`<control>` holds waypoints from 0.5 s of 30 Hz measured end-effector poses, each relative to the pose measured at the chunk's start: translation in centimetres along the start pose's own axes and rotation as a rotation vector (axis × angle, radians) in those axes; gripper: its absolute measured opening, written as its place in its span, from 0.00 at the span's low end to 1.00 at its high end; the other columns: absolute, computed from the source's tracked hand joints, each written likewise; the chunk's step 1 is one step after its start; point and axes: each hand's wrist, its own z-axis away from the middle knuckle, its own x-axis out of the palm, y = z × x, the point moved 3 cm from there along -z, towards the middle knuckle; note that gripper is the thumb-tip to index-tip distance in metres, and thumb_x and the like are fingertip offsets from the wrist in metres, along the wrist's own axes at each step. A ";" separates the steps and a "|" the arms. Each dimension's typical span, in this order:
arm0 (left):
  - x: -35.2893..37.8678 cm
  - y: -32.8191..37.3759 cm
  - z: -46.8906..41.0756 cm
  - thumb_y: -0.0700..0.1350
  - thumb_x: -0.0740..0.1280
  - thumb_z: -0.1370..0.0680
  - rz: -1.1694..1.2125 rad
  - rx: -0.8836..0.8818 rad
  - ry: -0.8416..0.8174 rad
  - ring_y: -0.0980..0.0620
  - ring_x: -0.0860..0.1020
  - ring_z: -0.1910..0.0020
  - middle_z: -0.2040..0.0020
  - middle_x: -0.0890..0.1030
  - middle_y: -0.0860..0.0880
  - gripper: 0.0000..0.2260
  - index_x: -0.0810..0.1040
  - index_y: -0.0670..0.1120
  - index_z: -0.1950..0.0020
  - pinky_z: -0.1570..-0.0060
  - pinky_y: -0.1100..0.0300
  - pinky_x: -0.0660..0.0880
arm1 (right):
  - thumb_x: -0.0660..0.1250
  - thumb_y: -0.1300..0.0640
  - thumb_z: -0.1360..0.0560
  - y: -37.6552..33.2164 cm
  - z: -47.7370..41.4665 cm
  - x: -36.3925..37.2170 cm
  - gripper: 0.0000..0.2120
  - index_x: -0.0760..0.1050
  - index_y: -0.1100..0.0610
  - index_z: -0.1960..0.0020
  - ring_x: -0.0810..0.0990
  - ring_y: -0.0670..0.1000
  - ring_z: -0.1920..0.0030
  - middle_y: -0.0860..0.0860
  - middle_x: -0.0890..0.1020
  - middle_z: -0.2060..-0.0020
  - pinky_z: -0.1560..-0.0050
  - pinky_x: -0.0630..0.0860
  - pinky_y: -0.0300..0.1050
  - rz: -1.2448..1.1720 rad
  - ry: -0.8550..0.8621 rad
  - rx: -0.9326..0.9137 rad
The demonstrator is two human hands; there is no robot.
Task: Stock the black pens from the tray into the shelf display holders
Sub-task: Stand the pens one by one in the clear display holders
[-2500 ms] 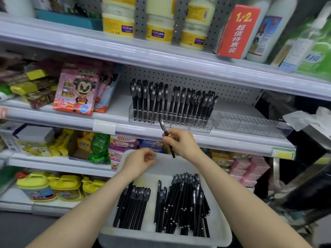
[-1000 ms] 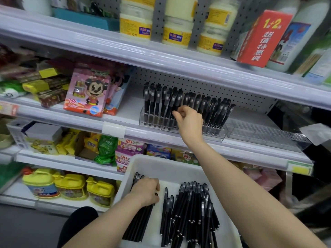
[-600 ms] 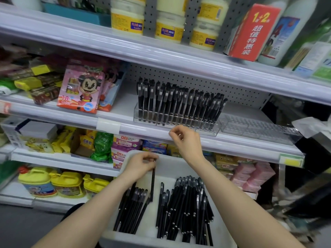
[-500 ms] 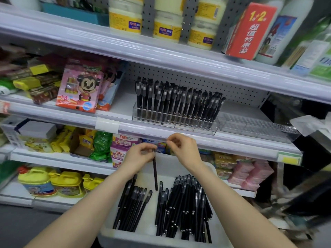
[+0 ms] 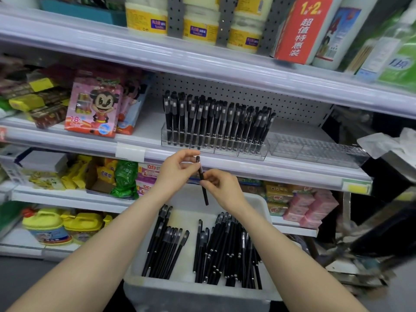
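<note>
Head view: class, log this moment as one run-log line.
left hand: holds pen top | right hand: grips pen middle | pen: upright above tray | left holder: pens standing | right holder: no pens

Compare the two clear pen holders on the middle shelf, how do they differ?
The left holder is packed with black pens standing upright or slightly tilted; the right holder has none. The left holder sits in front of the person's hands; the right holder is off to the right. Both are clear plastic, side by side on the same shelf.

pen [image 5: 202, 179] lifted higher above the tray, now pinched by both hands, right hand [image 5: 221, 189] newly gripping it
</note>
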 end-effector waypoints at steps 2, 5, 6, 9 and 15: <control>0.2 -1.0 0.6 0.39 0.70 0.24 -0.046 -0.010 -0.020 0.52 0.81 0.51 0.51 0.81 0.52 0.13 0.77 0.48 0.41 0.48 0.56 0.79 | 0.72 0.54 0.25 0.4 0.2 -0.1 0.03 0.81 0.52 0.52 0.80 0.46 0.59 0.45 0.83 0.60 0.53 0.77 0.43 0.003 0.010 0.008; 0.6 -4.0 2.0 0.44 0.71 0.25 -0.329 -0.043 -0.089 0.56 0.79 0.53 0.52 0.80 0.54 0.12 0.77 0.50 0.42 0.49 0.62 0.76 | 0.71 0.53 0.25 1.0 0.4 -0.3 0.04 0.80 0.53 0.53 0.79 0.46 0.59 0.46 0.82 0.61 0.56 0.74 0.38 0.033 0.019 0.036; 0.9 -5.2 2.6 0.46 0.72 0.25 -0.464 -0.063 -0.150 0.56 0.79 0.53 0.53 0.80 0.54 0.11 0.77 0.51 0.44 0.50 0.63 0.75 | 0.71 0.53 0.25 1.2 0.6 -0.4 0.04 0.80 0.53 0.53 0.79 0.46 0.60 0.45 0.82 0.61 0.58 0.73 0.34 0.041 0.019 0.043; 1.8 -8.4 4.6 0.53 0.73 0.27 -0.810 -0.164 -0.342 0.55 0.78 0.55 0.55 0.80 0.54 0.10 0.79 0.52 0.49 0.51 0.59 0.76 | 0.71 0.53 0.25 1.4 0.8 -0.6 0.04 0.79 0.52 0.53 0.78 0.44 0.60 0.45 0.81 0.61 0.61 0.68 0.28 0.056 0.009 0.051; 2.2 -10.3 5.7 0.57 0.72 0.29 -1.135 -0.201 -0.537 0.49 0.77 0.49 0.48 0.79 0.46 0.16 0.82 0.46 0.51 0.51 0.59 0.74 | 0.70 0.52 0.24 0.9 0.2 -1.9 0.05 0.80 0.53 0.52 0.79 0.45 0.58 0.46 0.82 0.60 0.55 0.76 0.40 0.079 0.029 0.030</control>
